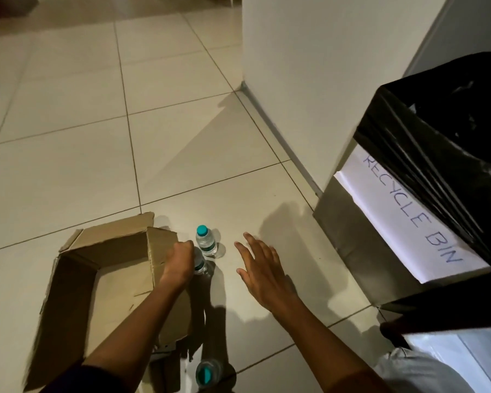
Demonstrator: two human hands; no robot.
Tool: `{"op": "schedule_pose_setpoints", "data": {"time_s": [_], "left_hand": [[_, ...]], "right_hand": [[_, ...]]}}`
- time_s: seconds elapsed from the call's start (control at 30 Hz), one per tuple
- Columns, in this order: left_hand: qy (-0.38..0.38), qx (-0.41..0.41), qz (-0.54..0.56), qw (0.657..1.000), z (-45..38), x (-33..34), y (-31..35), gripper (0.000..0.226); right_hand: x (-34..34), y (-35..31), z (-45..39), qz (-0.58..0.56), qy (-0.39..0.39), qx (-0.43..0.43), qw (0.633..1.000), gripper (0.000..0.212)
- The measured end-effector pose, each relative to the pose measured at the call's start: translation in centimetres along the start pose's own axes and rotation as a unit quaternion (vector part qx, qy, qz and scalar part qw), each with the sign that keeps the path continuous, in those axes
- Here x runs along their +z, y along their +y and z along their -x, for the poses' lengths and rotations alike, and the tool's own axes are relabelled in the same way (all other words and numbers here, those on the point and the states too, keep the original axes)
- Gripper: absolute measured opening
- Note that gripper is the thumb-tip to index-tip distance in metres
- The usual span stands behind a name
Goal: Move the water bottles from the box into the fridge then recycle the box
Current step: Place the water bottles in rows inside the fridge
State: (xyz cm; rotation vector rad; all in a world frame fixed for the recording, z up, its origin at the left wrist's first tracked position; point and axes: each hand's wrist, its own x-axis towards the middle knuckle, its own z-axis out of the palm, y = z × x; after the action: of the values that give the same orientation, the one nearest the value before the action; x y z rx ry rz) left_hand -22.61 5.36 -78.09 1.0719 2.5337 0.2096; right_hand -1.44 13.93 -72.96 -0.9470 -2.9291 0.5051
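Observation:
An open cardboard box [91, 279] lies on the tiled floor at lower left, its inside bare. Just right of its flap, my left hand [179, 259] grips the top of a small clear water bottle [200, 264]. A second bottle [206, 242] with a teal cap stands upright right behind it. A third teal-capped bottle [207, 371] stands near the bottom edge, between my arms. My right hand [262, 268] hovers with fingers spread, to the right of the bottles, holding nothing.
A bin lined with a black bag [442, 137] and labelled "RECYCLE BIN" [408, 219] stands at the right against a white wall [323, 66]. The wall's corner juts out at upper middle. Pale floor tiles [82, 123] stretch to the left and beyond.

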Motion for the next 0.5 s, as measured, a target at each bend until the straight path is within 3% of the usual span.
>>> {"op": "schedule_pose_setpoints", "data": {"time_s": [0.2, 0.4, 0.5], "left_hand": [[0.019, -0.004, -0.026, 0.999, 0.0, 0.6, 0.2, 0.032], [0.036, 0.014, 0.005, 0.999, -0.4, 1.7, -0.5, 0.041], [0.04, 0.018, 0.024, 0.999, -0.9, 2.1, -1.2, 0.042]], "right_hand": [[0.8, -2.3, -5.1, -0.013, -0.053, -0.046, 0.997, 0.065], [2.0, -3.9, -9.5, 0.032, -0.116, -0.064, 0.991, 0.092], [2.6, -4.8, -10.8, 0.033, -0.149, -0.072, 0.986, 0.095]]}}
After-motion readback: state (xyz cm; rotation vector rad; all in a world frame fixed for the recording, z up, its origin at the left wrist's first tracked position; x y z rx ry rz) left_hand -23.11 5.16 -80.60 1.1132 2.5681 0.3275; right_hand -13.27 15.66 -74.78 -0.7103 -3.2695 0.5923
